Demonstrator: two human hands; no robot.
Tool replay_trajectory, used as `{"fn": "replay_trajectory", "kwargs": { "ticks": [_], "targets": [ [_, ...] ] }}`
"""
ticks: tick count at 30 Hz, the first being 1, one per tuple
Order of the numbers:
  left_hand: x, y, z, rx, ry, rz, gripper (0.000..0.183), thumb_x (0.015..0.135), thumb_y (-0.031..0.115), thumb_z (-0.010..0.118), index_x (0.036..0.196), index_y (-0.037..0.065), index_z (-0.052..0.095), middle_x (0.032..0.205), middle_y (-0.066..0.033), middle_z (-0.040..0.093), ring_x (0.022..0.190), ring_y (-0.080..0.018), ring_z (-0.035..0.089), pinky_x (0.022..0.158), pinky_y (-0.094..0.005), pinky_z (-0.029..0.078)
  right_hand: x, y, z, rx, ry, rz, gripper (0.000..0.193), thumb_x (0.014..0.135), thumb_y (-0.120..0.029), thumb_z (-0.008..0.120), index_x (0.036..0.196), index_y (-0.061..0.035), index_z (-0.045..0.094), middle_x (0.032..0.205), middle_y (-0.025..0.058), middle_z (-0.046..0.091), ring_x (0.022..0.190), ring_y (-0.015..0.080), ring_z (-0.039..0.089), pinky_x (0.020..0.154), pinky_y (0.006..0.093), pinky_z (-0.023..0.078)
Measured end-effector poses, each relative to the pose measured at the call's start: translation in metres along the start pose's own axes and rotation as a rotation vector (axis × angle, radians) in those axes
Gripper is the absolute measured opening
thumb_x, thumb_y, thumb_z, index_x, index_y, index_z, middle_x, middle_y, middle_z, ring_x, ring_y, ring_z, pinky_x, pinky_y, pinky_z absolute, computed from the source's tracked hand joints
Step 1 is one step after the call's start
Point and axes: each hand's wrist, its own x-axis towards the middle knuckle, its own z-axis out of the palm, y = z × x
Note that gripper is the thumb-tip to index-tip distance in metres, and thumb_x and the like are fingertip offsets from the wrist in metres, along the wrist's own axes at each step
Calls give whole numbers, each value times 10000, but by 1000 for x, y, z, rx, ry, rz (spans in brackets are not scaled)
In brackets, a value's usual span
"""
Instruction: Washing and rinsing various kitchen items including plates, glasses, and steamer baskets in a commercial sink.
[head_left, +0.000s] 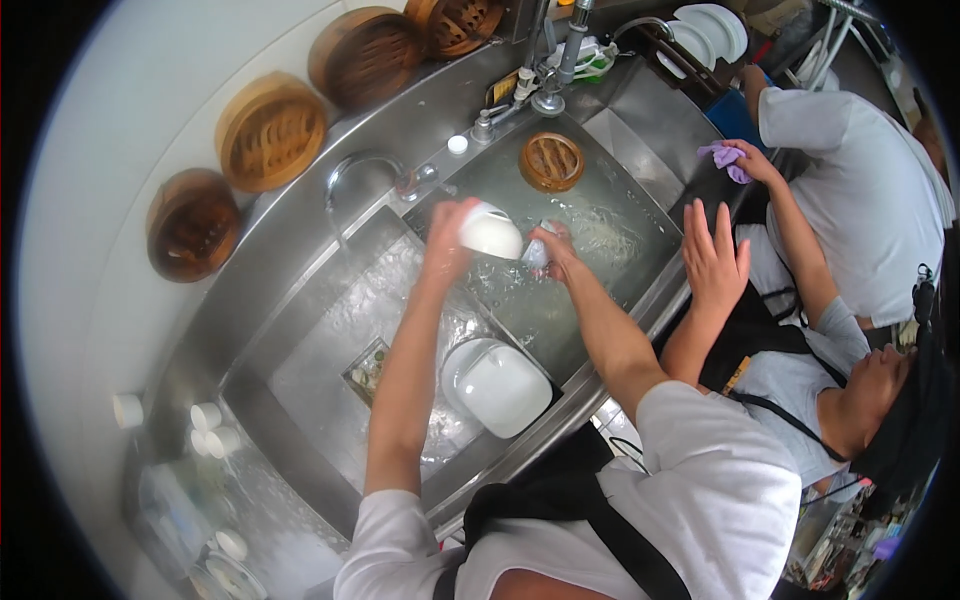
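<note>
Left hand (448, 232) blurred at rim of white bowl (491, 233), exact grip unclear from here. Pale wad (536, 253) partly covered by right hand (555, 247); cloth or sponge, can't tell. Farthest bamboo steamer (455, 25) cut off by top edge. Scraps (368, 372) in drain too small to identify. Lower dish (457, 364) mostly hidden under square dish (508, 390).

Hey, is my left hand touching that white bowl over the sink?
Touching. The head view shows the left hand against the left side of the white bowl, with no gap between them.
</note>
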Motion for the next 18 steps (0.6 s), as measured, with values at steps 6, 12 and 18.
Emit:
{"fn": "replay_trajectory", "kwargs": {
  "ticks": [6, 12, 18],
  "targets": [
    [35, -23, 100, 492, -417, -148, 445, 864, 41, 570, 1281, 190, 610, 1284, -178, 469, 1208, -379, 500, 981, -443, 486, -7, -22, -37, -923, 500, -380, 998, 568, -332, 849, 1433, -169, 377, 1367, 231, 412, 1161, 396, 545, 975, 455, 488],
    [6, -100, 154, 650, -508, -286, 416, 917, 133, 513, 1327, 166, 572, 1309, -199, 476, 1233, -395, 491, 997, -469, 480, 38, 5, -64, -566, 394, -266, 989, 579, -345, 872, 1420, -145, 391, 1415, 287, 380, 1293, 435, 437, 1066, 469, 416],
    [15, 2, 77, 647, -108, 47, 484, 884, 51, 548, 1346, 194, 560, 1231, -213, 515, 1139, -393, 515, 960, -475, 478, -91, -30, -8, -814, 314, -893, 863, 586, -174, 848, 1359, -108, 470, 1340, 247, 404, 1268, 454, 400, 1072, 485, 387]
  ]
}}
